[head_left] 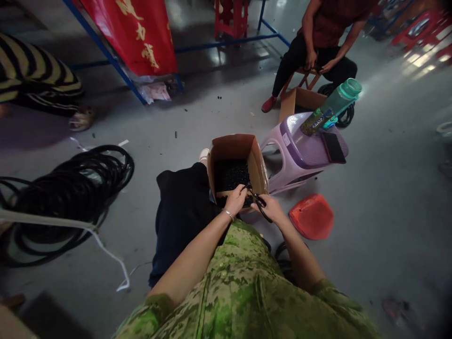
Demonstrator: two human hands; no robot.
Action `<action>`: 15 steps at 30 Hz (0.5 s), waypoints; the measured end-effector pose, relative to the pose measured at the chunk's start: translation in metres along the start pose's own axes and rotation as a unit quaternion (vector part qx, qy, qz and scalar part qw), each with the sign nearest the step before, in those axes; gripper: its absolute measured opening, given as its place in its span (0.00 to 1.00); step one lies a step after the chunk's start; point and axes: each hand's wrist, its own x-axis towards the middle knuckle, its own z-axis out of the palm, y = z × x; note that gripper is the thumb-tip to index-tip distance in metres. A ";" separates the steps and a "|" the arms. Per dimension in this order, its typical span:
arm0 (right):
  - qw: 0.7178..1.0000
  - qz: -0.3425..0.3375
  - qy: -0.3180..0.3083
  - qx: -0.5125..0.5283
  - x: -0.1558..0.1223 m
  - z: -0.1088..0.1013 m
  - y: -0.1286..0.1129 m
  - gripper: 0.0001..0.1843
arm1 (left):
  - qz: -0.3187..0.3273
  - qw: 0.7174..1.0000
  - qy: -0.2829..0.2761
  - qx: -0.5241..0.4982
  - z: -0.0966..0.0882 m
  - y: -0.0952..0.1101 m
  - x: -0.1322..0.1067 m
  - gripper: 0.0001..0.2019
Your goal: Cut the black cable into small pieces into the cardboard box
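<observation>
My right hand [271, 208] is closed around the dark handles of a pair of scissors [260, 201]. The blades point left, toward the fingertips of my left hand [236, 200]. Thumb and fingers of that hand are pinched on a thin black piece near the blades, too small to make out well. Both hands are over the near edge of an open cardboard box [231, 142]. Inside it lie many small black pieces [231, 174], with a cardboard flap or strip across them.
Right of the box stands a purple stool [300, 150] bearing a green bottle [330, 108] and a dark phone [334, 148]. A red plastic item [312, 216] lies nearby. Coiled black tubing [67, 197] covers floor at left. Another person [318, 52] sits beyond, beside another cardboard box [287, 104].
</observation>
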 end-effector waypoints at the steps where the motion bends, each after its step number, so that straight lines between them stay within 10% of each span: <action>1: 1.000 -0.004 -0.001 -0.004 0.001 -0.001 0.000 0.19 | 0.002 1.000 -0.002 0.012 -0.001 0.001 0.000 0.11; 15: 1.000 0.005 -0.003 -0.002 0.007 -0.002 -0.006 0.24 | 0.033 0.994 -0.020 0.099 -0.001 0.007 -0.002 0.10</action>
